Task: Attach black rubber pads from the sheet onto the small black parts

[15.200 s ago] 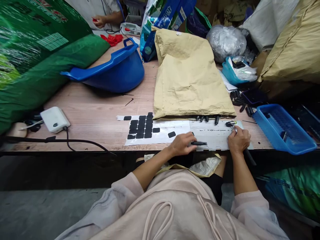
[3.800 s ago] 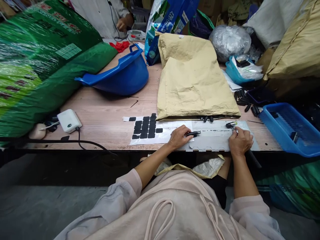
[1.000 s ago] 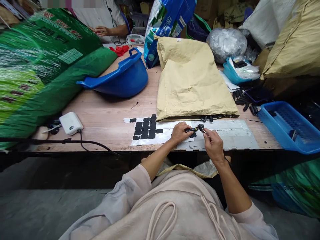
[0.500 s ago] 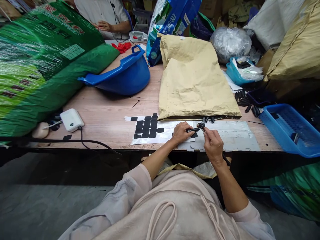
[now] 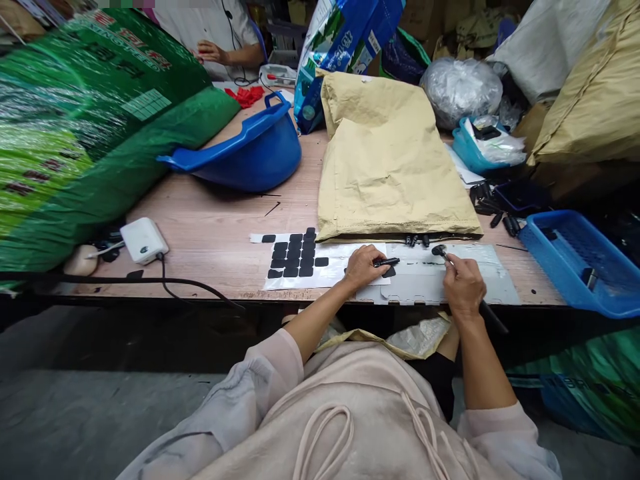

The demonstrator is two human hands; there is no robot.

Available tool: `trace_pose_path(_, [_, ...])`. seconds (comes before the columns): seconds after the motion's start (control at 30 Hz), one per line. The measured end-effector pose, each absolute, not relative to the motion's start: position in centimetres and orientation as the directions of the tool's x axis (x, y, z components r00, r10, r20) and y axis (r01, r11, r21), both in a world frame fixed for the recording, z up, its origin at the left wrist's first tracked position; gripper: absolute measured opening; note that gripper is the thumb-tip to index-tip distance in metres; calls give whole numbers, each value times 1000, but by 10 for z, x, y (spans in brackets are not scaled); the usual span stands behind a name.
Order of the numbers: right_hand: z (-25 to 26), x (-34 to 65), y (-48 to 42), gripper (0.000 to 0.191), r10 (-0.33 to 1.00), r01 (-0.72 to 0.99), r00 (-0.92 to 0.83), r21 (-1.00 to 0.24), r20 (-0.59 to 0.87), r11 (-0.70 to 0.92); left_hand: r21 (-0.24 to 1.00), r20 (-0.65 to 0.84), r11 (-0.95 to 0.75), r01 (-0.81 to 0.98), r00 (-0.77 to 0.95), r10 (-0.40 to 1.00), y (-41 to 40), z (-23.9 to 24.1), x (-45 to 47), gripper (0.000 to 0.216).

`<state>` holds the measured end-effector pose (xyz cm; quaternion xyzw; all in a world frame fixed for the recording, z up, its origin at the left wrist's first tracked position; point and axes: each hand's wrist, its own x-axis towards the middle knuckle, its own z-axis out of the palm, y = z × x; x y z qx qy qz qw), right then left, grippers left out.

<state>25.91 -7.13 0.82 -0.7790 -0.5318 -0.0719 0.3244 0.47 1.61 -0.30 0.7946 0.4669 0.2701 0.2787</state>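
My left hand (image 5: pixel 365 265) rests at the table's front edge with its fingers closed on a slim black cylindrical piece (image 5: pixel 388 262). Part of a black patch (image 5: pixel 389 272) shows just under that piece. To the right, my right hand (image 5: pixel 465 287) is wrapped round a small hammer (image 5: pixel 440 251). Its dark head points up and left, over a grey board (image 5: pixel 487 270), while its black handle sticks out below the wrist. Left of my hands, a white sheet (image 5: pixel 330 275) carries rows of black rounded patches (image 5: pixel 293 256). Small black parts (image 5: pixel 414 240) lie behind my hands.
A tan paper sack (image 5: pixel 395 167) lies behind my hands. Further left are a blue basin (image 5: pixel 250 157), a white box (image 5: pixel 145 240) with a cable, and a green sack (image 5: pixel 100 127). A blue basket (image 5: pixel 585 260) sits at the right edge. Across the table is another person (image 5: pixel 210 40).
My right hand has moved right with the hammer, so its head is now apart from the black cylindrical piece. My left hand has hardly moved.
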Motion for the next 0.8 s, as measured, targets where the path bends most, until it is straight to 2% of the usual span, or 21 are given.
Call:
trace_pose_path(0.17, [-9, 288, -71, 30, 724, 848, 516, -393, 458, -356, 681, 177, -417, 603, 416, 892, 15, -3, 5, 12])
trace_pose_path(0.4, [-10, 281, -70, 30, 720, 835, 538, -395, 438, -384, 641, 230, -490, 590, 461, 857, 11, 1, 2, 10])
trace_pose_path(0.57, [-8, 280, -71, 30, 722, 836, 536, -388, 436, -387, 600, 305, -693, 400, 687, 660, -38, 7, -13, 16])
trace_pose_path(0.67, [-8, 279, -71, 29, 720, 830, 547, -389, 426, -400, 570, 188, -750, 337, 835, 518, -78, 3, -24, 23])
trace_pose_path(0.73, [-8, 278, -71, 30, 720, 827, 552, -387, 421, -408, 539, 26, -726, 426, 854, 520, -97, -3, -28, 24])
trace_pose_path(0.8, [-7, 278, -71, 30, 720, 827, 552, -380, 420, -413, 491, -174, -648, 582, 795, 582, -108, -7, -31, 22])
